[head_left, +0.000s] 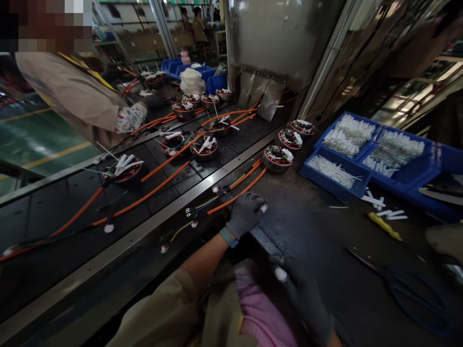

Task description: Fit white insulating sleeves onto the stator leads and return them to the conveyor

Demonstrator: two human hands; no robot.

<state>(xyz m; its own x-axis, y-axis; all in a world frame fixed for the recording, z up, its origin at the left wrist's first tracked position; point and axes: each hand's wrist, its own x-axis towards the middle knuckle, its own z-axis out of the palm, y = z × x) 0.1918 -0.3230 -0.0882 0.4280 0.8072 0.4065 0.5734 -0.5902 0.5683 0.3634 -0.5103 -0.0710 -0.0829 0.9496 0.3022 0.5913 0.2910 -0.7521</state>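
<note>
Head view, from my left: orange-cabled wound cores sit on the black track point(164, 198). Nearer me, coloured leads point(204, 206) overhang the bench edge and could snag if the track moved. An orange cable point(235, 198) runs just beside my left hand point(248, 214), so a careless sweep could drag its wound core point(278, 159). That hand rests curled at the edge; I can't tell whether it pinches anything. My right hand point(302, 291) is blurred by my lap, its grip unreadable. Further right, beyond the bin of white strips point(333, 171), open scissors point(415, 294) could nick a reaching glove.
</note>
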